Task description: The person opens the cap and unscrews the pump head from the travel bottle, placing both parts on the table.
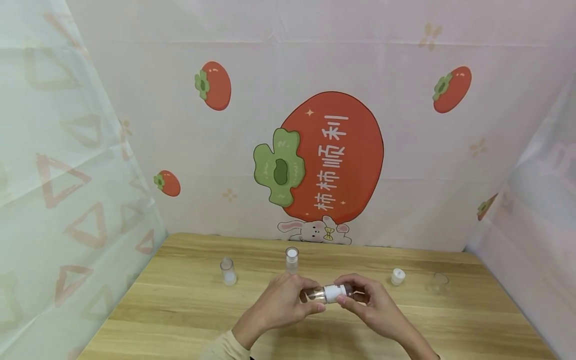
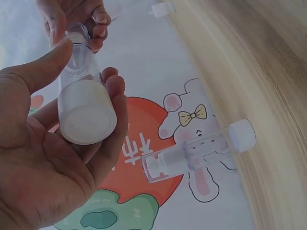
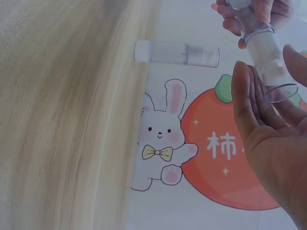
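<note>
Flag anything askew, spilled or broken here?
One oddity: the wall print is turned sideways, its lettering running upward and the rabbit lying on its side. No visible spill or damage; the left hand and right hand hold the bottle.

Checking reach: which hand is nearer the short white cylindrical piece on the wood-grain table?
Right: the right hand is left of that white piece, gripping one end of a clear-and-white cylindrical plastic bottle; the left hand, farther left, grips the bottle's other end.

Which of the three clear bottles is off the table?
The held bottle, gripped by the left hand and right hand; the middle bottle and leftmost bottle stand upright on the table.
</note>
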{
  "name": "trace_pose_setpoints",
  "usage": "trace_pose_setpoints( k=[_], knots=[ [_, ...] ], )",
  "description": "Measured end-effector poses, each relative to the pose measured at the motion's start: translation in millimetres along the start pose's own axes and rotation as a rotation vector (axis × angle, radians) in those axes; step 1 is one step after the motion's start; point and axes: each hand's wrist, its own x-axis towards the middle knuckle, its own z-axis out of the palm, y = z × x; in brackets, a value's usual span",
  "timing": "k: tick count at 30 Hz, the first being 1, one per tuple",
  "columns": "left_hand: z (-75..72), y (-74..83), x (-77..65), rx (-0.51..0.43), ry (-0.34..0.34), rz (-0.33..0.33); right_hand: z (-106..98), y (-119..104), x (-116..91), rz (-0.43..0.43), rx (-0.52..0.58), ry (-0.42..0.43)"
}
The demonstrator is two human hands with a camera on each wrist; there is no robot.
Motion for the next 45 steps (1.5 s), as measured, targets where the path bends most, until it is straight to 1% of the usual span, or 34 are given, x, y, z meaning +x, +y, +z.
trace_pose_setpoints(
  k=[6, 11, 19, 25, 32, 36, 39, 45],
  knots=[
    [-1.2, -2.4, -1.2, -0.031, -0.001, -0.053, -4.5, -0.4, -0.8, 0.031, -0.026, 0.009],
    [-2.5, -5.9, -2.4, -0.030, 0.009, -0.072, -10.5, -0.3, -1.6, 0.073, -0.032, 0.032],
    [-3.3, -9.5, -4.7, -0.038, 0.024, -0.107, -18.2, 0.3, -3.3, 0.155, -0.063, 0.102],
    [-3.0, -12.1, -5.4, -0.047, 0.032, -0.115, -23.5, 2.8, -4.8, 0.171, -0.074, 0.145],
    [-4.2, -14.9, -6.0, -0.063, 0.066, -0.109, -32.6, 8.4, -10.8, 0.134, -0.133, 0.174],
    [-4.0, -16.2, -6.5, -0.070, 0.070, -0.099, -36.9, 11.8, -15.5, 0.108, -0.155, 0.188],
    [-4.5, -16.5, -7.2, -0.075, 0.074, -0.096, -40.0, 14.1, -17.8, 0.104, -0.190, 0.203],
    [-6.5, -16.5, -8.3, -0.088, 0.079, -0.098, -50.3, 19.6, -19.5, 0.190, -0.285, 0.232]
  ],
)
